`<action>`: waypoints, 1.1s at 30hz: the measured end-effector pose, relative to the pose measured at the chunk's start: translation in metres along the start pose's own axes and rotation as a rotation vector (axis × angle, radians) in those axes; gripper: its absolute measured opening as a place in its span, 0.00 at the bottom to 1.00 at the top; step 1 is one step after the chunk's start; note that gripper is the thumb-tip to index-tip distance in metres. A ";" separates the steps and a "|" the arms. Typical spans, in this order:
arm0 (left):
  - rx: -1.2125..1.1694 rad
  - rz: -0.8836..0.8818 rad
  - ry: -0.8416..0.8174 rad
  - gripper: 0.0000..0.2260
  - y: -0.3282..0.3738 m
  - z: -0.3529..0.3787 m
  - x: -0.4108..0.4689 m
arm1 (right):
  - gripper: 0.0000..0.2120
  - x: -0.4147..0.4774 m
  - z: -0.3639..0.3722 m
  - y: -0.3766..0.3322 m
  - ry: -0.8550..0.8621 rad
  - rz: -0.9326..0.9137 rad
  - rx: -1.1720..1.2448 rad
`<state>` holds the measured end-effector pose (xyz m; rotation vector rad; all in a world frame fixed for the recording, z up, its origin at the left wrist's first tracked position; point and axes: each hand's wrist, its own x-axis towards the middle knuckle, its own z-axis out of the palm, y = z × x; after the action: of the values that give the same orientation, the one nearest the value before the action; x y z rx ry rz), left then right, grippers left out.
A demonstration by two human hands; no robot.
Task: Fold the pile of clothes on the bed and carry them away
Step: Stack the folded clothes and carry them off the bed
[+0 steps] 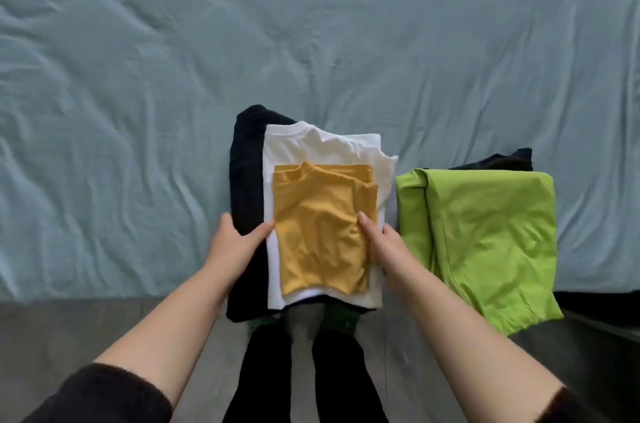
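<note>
A stack of folded clothes sits at the near edge of the bed (311,42): a black garment (246,180) at the bottom, a white shirt (311,145) on it, and a yellow shirt (318,232) on top. The stack's near end juts out past the bed's edge. My left hand (235,244) grips the stack's left side, its thumb on top at the yellow shirt's edge. My right hand (382,242) grips the right side, with the thumb pressed on the yellow shirt and the fingers hidden under the white shirt's edge.
A folded lime-green garment (485,242) lies right of the stack, on top of another black garment (502,161). The blue-grey sheet is wrinkled. Grey floor (69,336) runs along the bed's near edge, where my legs in dark trousers stand.
</note>
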<state>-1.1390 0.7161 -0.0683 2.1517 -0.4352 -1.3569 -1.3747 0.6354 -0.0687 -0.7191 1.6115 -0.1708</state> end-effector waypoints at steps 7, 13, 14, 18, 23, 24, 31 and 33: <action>0.040 -0.019 0.110 0.36 -0.051 0.005 0.027 | 0.30 0.037 -0.015 0.027 -0.001 -0.013 -0.170; 0.184 -0.002 0.069 0.50 -0.057 0.033 -0.005 | 0.33 0.013 -0.001 0.056 -0.071 -0.100 -0.094; 0.185 -0.023 0.065 0.50 -0.056 0.039 -0.005 | 0.26 0.010 0.002 0.057 -0.048 -0.135 -0.091; 0.098 0.013 0.054 0.45 -0.062 0.053 -0.015 | 0.09 -0.004 -0.008 0.060 0.072 -0.352 -0.010; 0.122 -0.093 -0.069 0.47 -0.067 0.048 -0.027 | 0.25 -0.010 -0.021 0.075 0.079 -0.184 -0.179; 0.236 -0.090 -0.007 0.49 -0.061 0.047 -0.027 | 0.35 -0.011 -0.021 0.072 0.139 -0.180 -0.262; 1.069 0.734 0.187 0.39 -0.013 0.081 -0.001 | 0.30 0.019 0.014 0.020 0.424 -0.795 -1.113; 1.250 0.569 -0.090 0.42 -0.018 0.076 0.028 | 0.30 0.047 0.019 0.015 0.195 -0.692 -1.357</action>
<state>-1.1955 0.6939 -0.1253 2.4404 -2.1786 -0.8780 -1.3625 0.6276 -0.1198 -2.3446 1.4431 0.4334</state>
